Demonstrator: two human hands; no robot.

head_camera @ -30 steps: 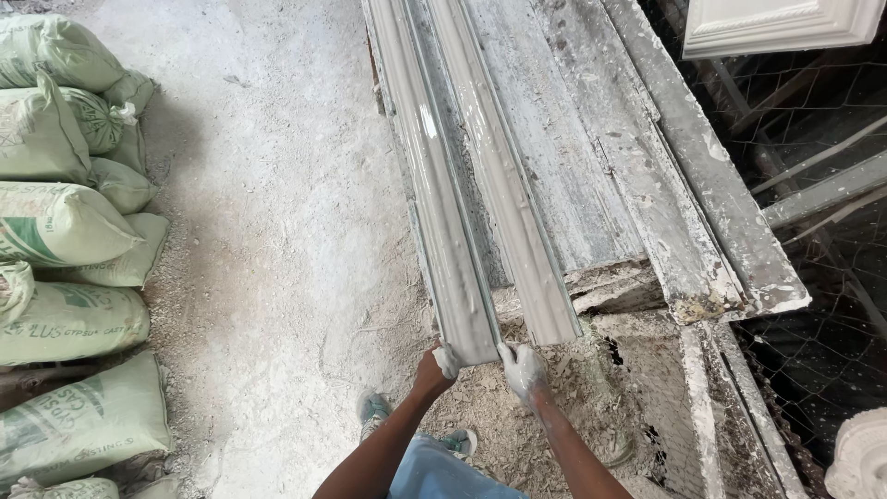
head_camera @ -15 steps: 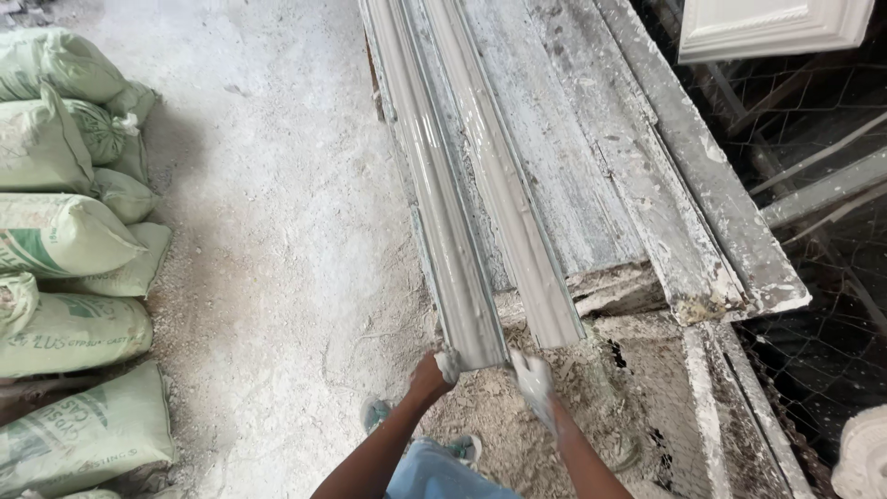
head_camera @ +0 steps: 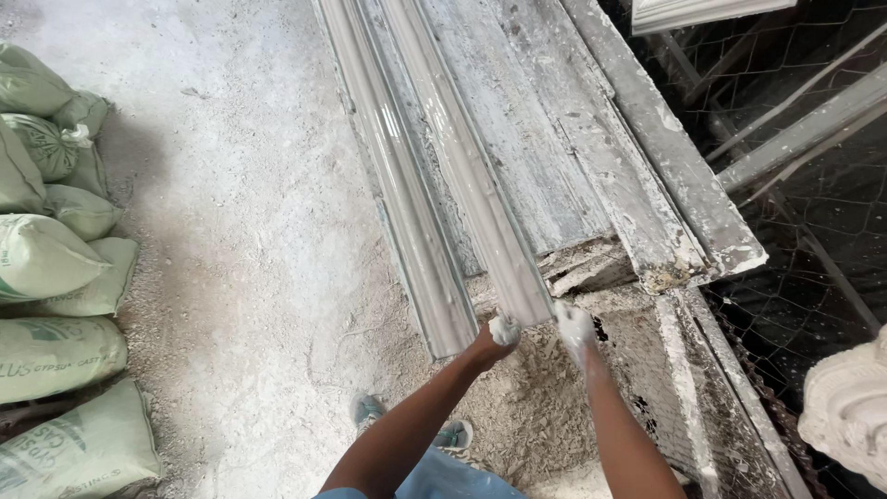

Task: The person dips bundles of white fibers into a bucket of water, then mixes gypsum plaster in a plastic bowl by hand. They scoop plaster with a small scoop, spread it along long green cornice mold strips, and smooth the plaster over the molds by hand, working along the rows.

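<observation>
Both hands are gripping the near end of a long grey moulding strip (head_camera: 471,185), which is lying lengthwise along the plaster-crusted bench (head_camera: 647,203) and running away toward the top of the view. The left hand (head_camera: 499,333), caked white, is closing its fingers on the strip's left corner, while the right hand (head_camera: 575,328), equally white, is clamping the right corner; the two are sitting just apart, one at each edge of the end. A second, similar strip (head_camera: 397,203) is lying just beside the first on its left, its end reaching a little nearer the person. Pale green sacks (head_camera: 55,268) are stacking up along the left side of the dusty floor (head_camera: 240,231). A white ornamental plaster casting (head_camera: 850,407) is showing at the lower right edge, beside wire mesh (head_camera: 813,212).
</observation>
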